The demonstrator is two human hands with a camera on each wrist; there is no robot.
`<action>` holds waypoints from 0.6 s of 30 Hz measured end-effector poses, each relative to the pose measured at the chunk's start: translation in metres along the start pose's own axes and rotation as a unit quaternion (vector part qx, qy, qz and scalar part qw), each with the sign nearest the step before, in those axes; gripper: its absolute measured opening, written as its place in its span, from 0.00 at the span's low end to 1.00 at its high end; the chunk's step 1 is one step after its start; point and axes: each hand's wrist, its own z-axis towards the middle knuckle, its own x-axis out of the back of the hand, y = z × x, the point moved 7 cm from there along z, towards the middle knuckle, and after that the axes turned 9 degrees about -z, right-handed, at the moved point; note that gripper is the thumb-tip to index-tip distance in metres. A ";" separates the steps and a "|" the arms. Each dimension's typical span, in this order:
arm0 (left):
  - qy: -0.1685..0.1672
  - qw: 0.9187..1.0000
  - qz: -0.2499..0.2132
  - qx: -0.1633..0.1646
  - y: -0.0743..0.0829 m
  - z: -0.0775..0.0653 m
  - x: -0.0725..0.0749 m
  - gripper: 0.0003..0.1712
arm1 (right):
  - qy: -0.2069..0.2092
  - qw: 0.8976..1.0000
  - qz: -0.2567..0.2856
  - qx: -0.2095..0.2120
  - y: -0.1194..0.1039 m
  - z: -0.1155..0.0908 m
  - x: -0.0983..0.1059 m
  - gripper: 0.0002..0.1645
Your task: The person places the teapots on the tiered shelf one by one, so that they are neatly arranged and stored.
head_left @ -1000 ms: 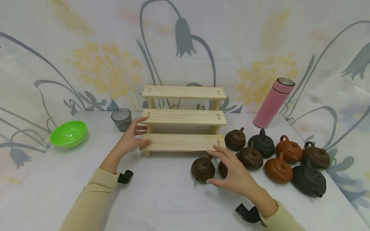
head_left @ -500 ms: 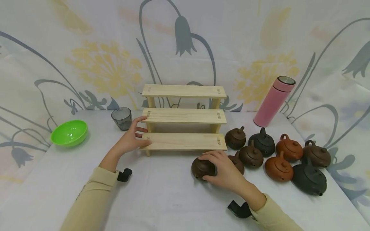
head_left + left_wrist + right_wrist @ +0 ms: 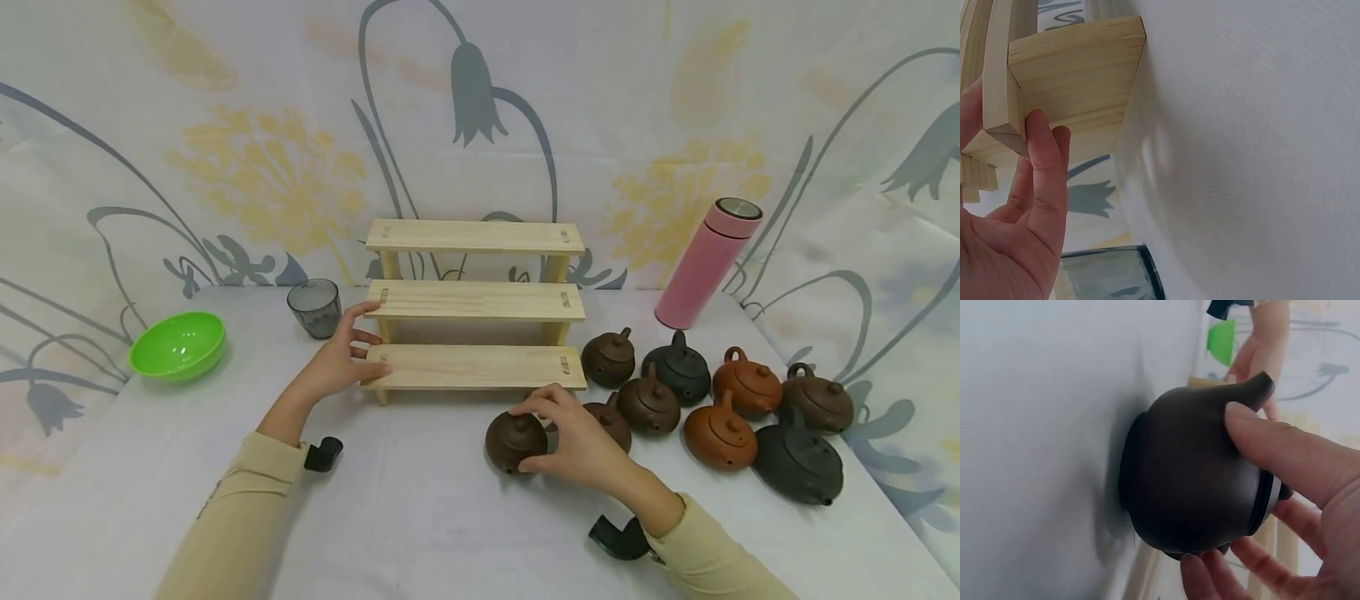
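Note:
In the head view a three-tier wooden display stand [image 3: 472, 367] stands mid-table. My left hand [image 3: 336, 360] grips its left end, thumb on the lowest board and fingers by the tier above. The left wrist view shows the fingers against the end of a board [image 3: 1007, 94]. In front of the stand, my right hand [image 3: 581, 442] holds a dark brown teapot [image 3: 512, 443] between thumb and fingers. Seen from the right wrist, the thumb presses the teapot [image 3: 1185, 469] near its spout while the fingers reach round the far side. Its base is close to the cloth.
Several brown, black and orange teapots [image 3: 722, 437] cluster to the right, one partly behind my right hand. A pink thermos [image 3: 705, 271] stands at the back right. A grey glass [image 3: 315, 308] and a green bowl [image 3: 178, 350] are at the left. Patterned fabric hangs behind.
My right hand has come down from beside the teapot and taken hold of it. The teapot has shifted slightly left. My left hand keeps its place on the stand.

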 end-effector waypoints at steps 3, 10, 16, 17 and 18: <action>0.003 1.000 0.001 0.002 0.000 0.000 0.000 0.52 | -0.014 1.000 -0.005 -0.015 0.000 0.002 -0.003 0.38; 0.008 1.000 0.003 0.004 0.003 -0.002 0.000 0.52 | -0.040 0.999 -0.003 -0.002 -0.003 0.008 -0.016 0.42; 0.007 1.000 0.006 -0.001 0.005 -0.002 -0.001 0.52 | -0.019 0.999 -0.008 0.030 -0.007 0.010 -0.014 0.41; 0.008 1.000 0.007 0.000 0.005 -0.002 -0.001 0.52 | -0.020 0.999 -0.007 0.032 -0.007 0.011 -0.013 0.41; 0.008 1.000 0.008 0.001 0.005 -0.002 -0.001 0.52 | -0.022 0.999 -0.007 0.033 -0.008 0.011 -0.013 0.41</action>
